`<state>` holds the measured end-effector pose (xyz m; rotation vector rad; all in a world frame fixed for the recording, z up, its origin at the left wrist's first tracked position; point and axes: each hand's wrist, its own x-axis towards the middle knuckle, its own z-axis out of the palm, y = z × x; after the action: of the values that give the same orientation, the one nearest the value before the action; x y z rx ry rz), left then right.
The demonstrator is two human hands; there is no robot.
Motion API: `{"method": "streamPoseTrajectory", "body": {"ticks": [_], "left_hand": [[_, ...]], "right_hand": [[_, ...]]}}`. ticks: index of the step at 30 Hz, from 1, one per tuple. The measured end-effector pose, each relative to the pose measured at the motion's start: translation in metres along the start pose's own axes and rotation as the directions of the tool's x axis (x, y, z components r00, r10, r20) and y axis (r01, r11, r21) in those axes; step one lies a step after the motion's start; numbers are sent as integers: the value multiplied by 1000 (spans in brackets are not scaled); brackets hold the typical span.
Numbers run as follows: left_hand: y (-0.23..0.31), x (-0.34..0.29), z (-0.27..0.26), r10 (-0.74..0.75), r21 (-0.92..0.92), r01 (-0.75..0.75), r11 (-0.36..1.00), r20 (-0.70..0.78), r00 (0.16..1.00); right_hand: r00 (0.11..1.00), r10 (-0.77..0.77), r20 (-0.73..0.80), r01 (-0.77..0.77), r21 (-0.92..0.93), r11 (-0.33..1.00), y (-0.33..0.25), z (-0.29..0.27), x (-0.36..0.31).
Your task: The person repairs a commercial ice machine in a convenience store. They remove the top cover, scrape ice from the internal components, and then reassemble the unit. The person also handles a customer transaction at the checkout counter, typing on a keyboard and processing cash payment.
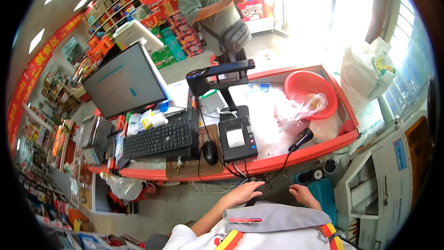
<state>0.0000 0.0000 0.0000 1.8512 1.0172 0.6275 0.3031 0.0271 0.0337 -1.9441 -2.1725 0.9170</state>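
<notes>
My left hand [243, 192] hangs below the red-edged counter [277, 159], fingers spread, holding nothing. My right hand [303, 194] is beside it, fingers loosely curled, also with nothing in it, just above a teal container [323, 192]. Both hands sit below the counter's front edge, under the cables of a black handheld scanner [301, 139] that lies on the counter. A black card terminal [237, 139] and a black mouse [210, 152] rest above my left hand.
On the counter are a black keyboard [159, 139], a monitor [125, 82], a scanner stand [221, 75], a red basket [311, 92] with a plastic bag [298, 107]. A person [215, 9] stands across the counter holding a phone. A white sack [365, 76] sits right.
</notes>
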Motion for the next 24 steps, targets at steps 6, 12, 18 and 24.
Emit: {"method": "streamPoseTrajectory", "body": {"ticks": [6,12,18,24], "left_hand": [[-21,-149,-108,-146,174,108,979,226,963],[-43,-99,-60,-248,142,204,969,492,834],[-89,-63,66,-262,269,134,954,526,809],[-138,35,198,-490,510,303,805,283,825]], "right_hand": [[987,-142,82,116,258,959,-133,202,-29],[981,150,126,-189,420,887,-111,235,-69],[883,379,276,-468,474,745,-59,296,-176],[782,517,348,-622,497,605,8,300,-227]]}}
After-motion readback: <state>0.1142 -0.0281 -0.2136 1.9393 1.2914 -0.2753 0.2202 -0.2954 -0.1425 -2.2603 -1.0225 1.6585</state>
